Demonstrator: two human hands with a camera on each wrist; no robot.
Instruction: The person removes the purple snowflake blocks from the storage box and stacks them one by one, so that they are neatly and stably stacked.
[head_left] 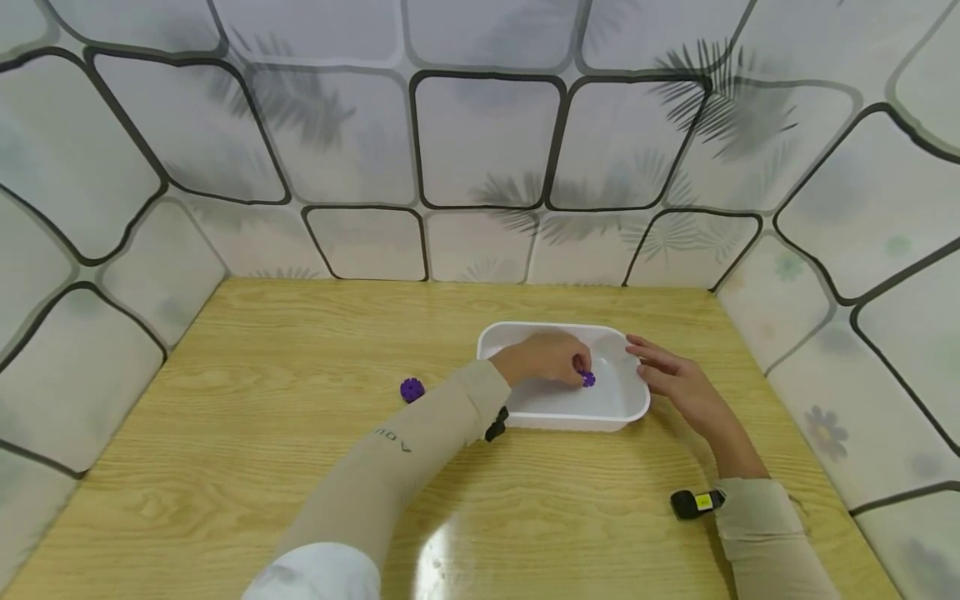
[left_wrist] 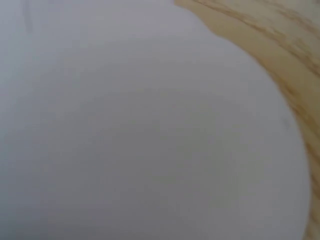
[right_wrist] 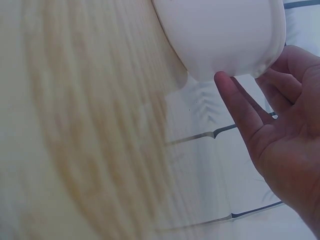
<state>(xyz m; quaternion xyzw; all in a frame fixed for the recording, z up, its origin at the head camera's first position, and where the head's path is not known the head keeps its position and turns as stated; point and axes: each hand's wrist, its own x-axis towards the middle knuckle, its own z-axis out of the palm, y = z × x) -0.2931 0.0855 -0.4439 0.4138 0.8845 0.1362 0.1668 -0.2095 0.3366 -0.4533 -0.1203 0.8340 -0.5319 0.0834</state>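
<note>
A white plastic tub (head_left: 570, 421) stands on the wooden table, right of the middle. Inside it my left hand (head_left: 551, 357) pinches a small purple flower-shaped piece (head_left: 588, 379) between thumb and fingers, low over the tub floor. The left wrist view is filled by the tub's white wall (left_wrist: 150, 125), and the hand does not show there. At the tub's right end my right hand (head_left: 678, 385) touches the rim with fairly straight fingers; the right wrist view has its fingertips (right_wrist: 223, 80) against the tub's outer side.
Another purple flower-shaped piece (head_left: 412, 389) lies on the table (head_left: 300, 350) left of the tub, beside my left forearm. A patterned cloth wall (head_left: 487, 142) rises behind the table and on both sides.
</note>
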